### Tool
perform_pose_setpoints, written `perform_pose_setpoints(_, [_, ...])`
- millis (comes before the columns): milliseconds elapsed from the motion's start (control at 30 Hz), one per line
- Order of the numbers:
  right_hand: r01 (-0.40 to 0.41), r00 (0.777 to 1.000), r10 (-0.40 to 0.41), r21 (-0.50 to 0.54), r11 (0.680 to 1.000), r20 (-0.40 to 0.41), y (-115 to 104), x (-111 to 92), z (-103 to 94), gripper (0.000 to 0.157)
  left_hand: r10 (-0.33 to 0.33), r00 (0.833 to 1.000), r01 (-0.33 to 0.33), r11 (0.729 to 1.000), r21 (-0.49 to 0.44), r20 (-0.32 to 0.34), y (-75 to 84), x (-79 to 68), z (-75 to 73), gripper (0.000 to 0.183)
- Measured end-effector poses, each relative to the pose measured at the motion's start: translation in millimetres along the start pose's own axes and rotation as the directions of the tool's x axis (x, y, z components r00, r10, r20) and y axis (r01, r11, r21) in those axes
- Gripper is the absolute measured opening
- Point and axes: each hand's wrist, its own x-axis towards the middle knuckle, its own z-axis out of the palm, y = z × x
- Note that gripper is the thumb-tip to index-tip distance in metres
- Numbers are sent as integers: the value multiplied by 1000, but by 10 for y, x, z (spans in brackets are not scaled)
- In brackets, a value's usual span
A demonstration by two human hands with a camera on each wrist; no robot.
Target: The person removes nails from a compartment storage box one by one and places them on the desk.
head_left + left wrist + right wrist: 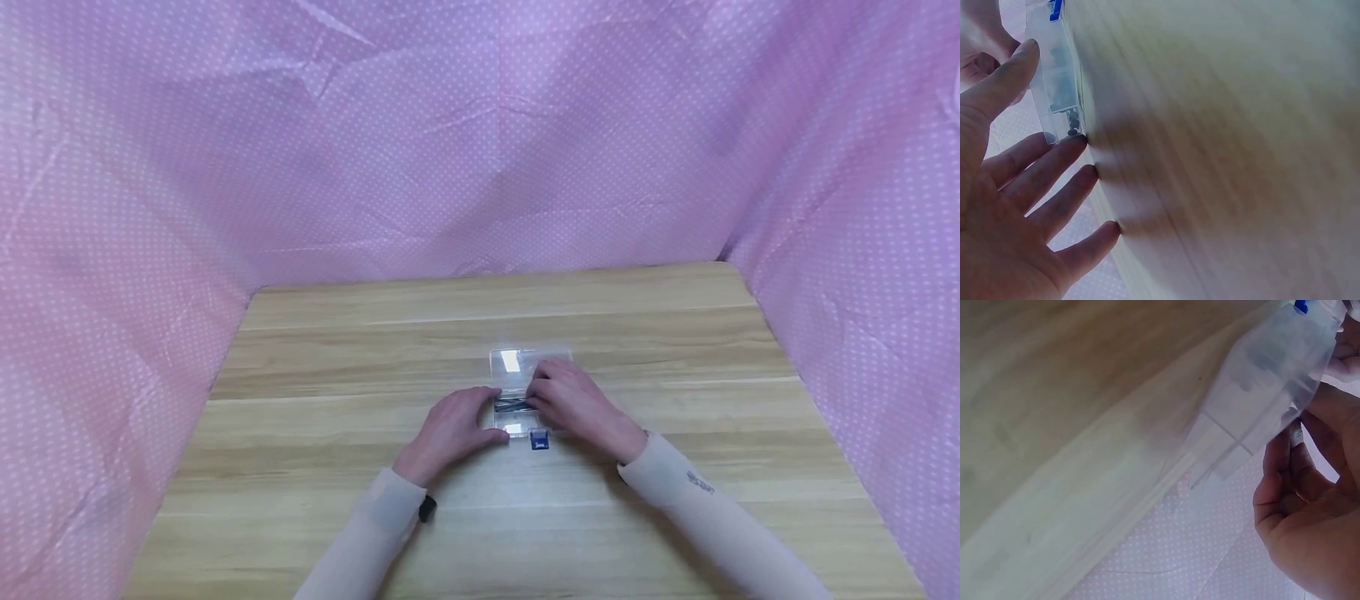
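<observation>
Sleeves (366, 537) are nearest the camera, over the near part of the desk (337, 350). Clear box (517, 420) sits about midway between the desk's left and right edges, well in from the far edge. Dark slim pieces (513, 405) lie across one compartment; blue tag (539, 440) at the box's near edge; clear panel (517, 377) at the far edge, probably the lid folded back. Left hand (453, 421): fingers spread, nearly straight, against the box's left end, not clenched. Right hand (577, 404): fingers bent in over the box; can't tell if they have a piece.

Risks, my read: left hand's contact looks light, so a sideways push from the right could slide or tip the box and spill pieces. They lie bunched, so lifting one may drag others out.

Views: head gives the pieces' lie from above but hides the right fingertips. Left wrist shows small dark bits through the box wall, plus fingertips at the desk surface. Right wrist shows the bent fingers and divider lines; contact too blurred to call.
</observation>
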Motion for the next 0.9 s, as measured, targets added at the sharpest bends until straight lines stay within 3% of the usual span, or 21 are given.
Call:
perform_pose_setpoints(267, [-91, 996, 90, 44, 995, 25, 1, -75, -55, 10, 3, 1000, -3, 1000, 1, -2, 8, -6, 1, 73])
perform_pose_setpoints(600, [-99, 995, 100, 50, 994, -23, 44, -170, -128, 10, -21, 1000, 21, 1000, -12, -2, 1, -3, -4, 74])
perform_pose_setpoints(900, [-167, 986, 168, 53, 985, -15, 95, -276, -208, 11, -30, 1000, 30, 999, -26, -1, 15, -3, 10, 74])
